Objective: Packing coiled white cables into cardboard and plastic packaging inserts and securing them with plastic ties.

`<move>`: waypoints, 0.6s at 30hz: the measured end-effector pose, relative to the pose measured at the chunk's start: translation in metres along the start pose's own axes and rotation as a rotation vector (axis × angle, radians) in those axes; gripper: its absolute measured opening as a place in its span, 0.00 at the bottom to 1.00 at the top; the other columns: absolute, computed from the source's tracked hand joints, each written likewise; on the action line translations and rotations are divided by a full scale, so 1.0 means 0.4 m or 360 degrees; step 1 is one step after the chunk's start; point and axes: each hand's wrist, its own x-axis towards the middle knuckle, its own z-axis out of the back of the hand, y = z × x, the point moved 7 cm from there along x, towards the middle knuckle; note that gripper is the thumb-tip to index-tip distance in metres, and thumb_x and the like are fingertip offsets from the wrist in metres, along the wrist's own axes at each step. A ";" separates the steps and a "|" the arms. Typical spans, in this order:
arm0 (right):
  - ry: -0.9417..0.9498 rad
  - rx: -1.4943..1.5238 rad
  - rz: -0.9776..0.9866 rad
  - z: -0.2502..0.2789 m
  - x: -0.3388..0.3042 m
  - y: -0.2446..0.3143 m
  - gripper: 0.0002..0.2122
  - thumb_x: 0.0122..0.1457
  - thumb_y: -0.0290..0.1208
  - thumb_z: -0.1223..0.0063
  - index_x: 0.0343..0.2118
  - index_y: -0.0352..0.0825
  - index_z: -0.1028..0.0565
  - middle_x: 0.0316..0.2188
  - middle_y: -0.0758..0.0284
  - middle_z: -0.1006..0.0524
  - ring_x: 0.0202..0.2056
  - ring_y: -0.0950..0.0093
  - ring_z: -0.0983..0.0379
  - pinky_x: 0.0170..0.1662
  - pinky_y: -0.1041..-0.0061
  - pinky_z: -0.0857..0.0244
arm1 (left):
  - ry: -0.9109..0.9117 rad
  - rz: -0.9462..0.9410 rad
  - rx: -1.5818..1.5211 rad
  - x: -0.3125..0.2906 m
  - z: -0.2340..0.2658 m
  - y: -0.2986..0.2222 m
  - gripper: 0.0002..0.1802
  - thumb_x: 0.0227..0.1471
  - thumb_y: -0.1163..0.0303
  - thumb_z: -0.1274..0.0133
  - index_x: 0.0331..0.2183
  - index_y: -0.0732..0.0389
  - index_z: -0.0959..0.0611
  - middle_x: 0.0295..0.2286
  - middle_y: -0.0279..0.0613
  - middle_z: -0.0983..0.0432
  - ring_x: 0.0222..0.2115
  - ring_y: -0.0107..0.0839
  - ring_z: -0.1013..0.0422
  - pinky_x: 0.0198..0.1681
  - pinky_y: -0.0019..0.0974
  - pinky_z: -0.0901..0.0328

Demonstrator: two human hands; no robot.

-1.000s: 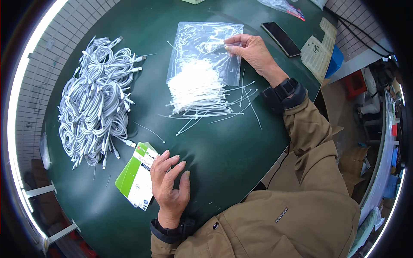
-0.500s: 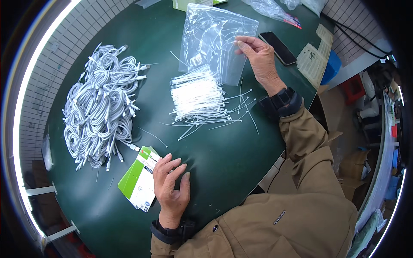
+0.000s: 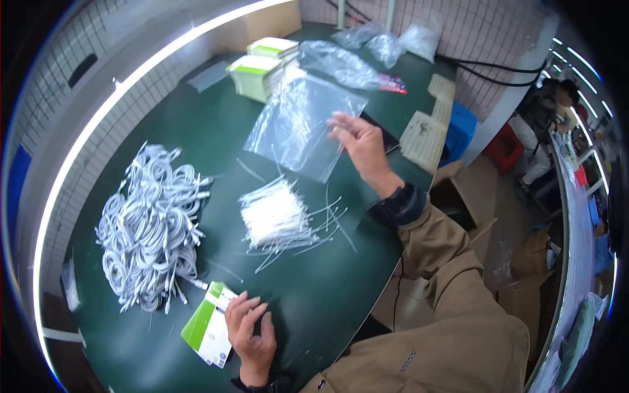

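Observation:
My left hand point(image 3: 252, 340) rests low on the table with its fingers loosely spread and no object in its grip. Its fingertips lie at the right edge of a few green-and-white cards point(image 3: 213, 331). Over the right part of a clear plastic bag point(image 3: 288, 124), my right hand point(image 3: 363, 147) has thumb and fingers drawn together; what they pinch, if anything, is too blurred to make out. A pile of thin white cable ties point(image 3: 275, 213) lies between my hands, several strays around it. To the left is a heap of coiled white cables point(image 3: 154, 229), one plug reaching the cards.
Stacks of green-and-white cards point(image 3: 259, 75) stand at the back. Behind the bag lie crumpled plastic bags point(image 3: 347, 65). A dark phone point(image 3: 383, 134) is partly hidden by my right hand. Beyond it are a stained pale sheet point(image 3: 419, 141) and a blue bin point(image 3: 460, 131). Another person stands far right.
The view has tilted up, so the table appears lower and the card stacks at the back show more fully. Both hands keep about the same places over the table.

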 end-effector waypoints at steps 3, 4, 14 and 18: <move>-0.0009 0.0001 -0.0054 0.072 0.039 -0.011 0.16 0.65 0.23 0.44 0.56 0.28 0.25 0.46 0.65 0.17 0.39 0.81 0.19 0.34 0.86 0.31 | 0.0025 0.0060 0.0022 -0.001 -0.005 -0.005 0.12 0.43 0.86 0.40 0.34 0.64 0.17 0.39 0.47 0.21 0.51 0.51 0.27 0.59 0.51 0.36; -0.0049 0.0018 -0.0073 0.098 0.056 -0.015 0.17 0.65 0.23 0.45 0.57 0.28 0.26 0.47 0.65 0.17 0.39 0.81 0.19 0.34 0.86 0.31 | 0.0021 0.0042 0.0008 -0.001 -0.003 -0.013 0.12 0.43 0.86 0.40 0.34 0.64 0.17 0.39 0.47 0.21 0.51 0.51 0.27 0.59 0.51 0.36; -0.0408 0.0115 0.0019 0.319 0.319 -0.057 0.18 0.65 0.24 0.45 0.58 0.30 0.27 0.52 0.66 0.20 0.42 0.79 0.19 0.35 0.84 0.30 | -0.0050 0.0006 0.0109 0.038 0.008 -0.018 0.10 0.49 0.85 0.41 0.36 0.65 0.16 0.41 0.49 0.20 0.50 0.52 0.27 0.57 0.51 0.34; -0.0519 0.0241 0.0094 0.385 0.452 -0.061 0.21 0.65 0.23 0.46 0.61 0.31 0.29 0.54 0.64 0.22 0.41 0.77 0.19 0.37 0.82 0.28 | -0.0082 -0.0015 0.0127 0.061 0.001 -0.029 0.09 0.51 0.84 0.41 0.37 0.66 0.16 0.41 0.50 0.19 0.49 0.52 0.26 0.56 0.50 0.33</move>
